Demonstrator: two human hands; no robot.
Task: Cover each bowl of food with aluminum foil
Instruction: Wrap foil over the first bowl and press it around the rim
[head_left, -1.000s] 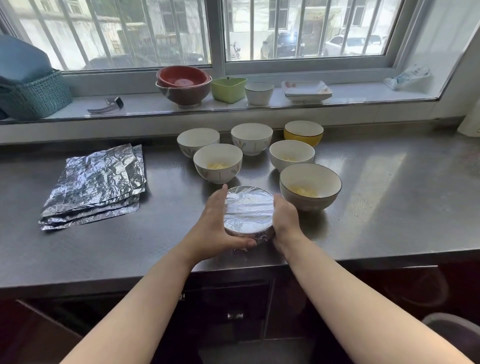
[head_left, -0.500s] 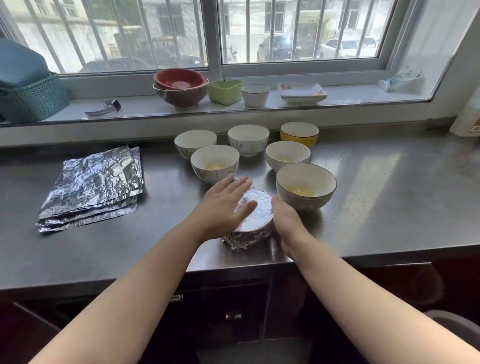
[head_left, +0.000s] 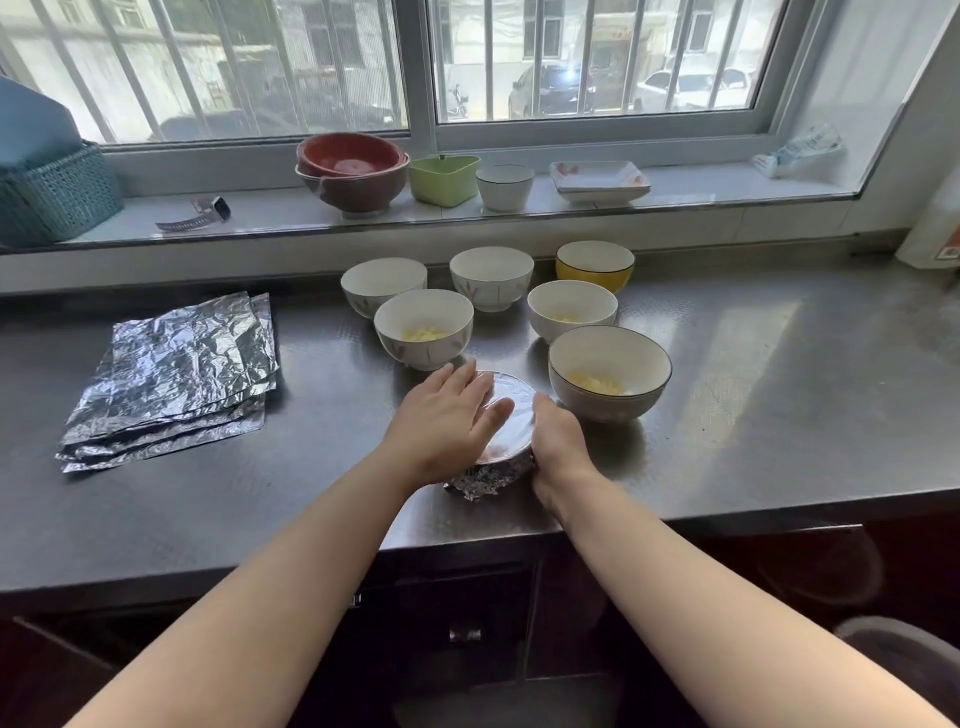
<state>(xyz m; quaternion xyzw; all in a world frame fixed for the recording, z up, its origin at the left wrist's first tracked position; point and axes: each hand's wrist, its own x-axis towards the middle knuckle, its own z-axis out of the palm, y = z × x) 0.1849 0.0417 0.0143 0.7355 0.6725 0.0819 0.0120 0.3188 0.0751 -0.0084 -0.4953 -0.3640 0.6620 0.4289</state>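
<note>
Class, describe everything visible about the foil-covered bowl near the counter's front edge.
The foil-covered bowl stands upright on the steel counter, its top sealed under smooth, shiny foil and its sides wrapped in crinkled foil. The left hand lies flat across the top; the right hand presses its right side. An uncovered bowl sits just behind it, to the right.

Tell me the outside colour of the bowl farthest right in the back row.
Yellow bowl, dark rim, white inside; the head view shows it.
</note>
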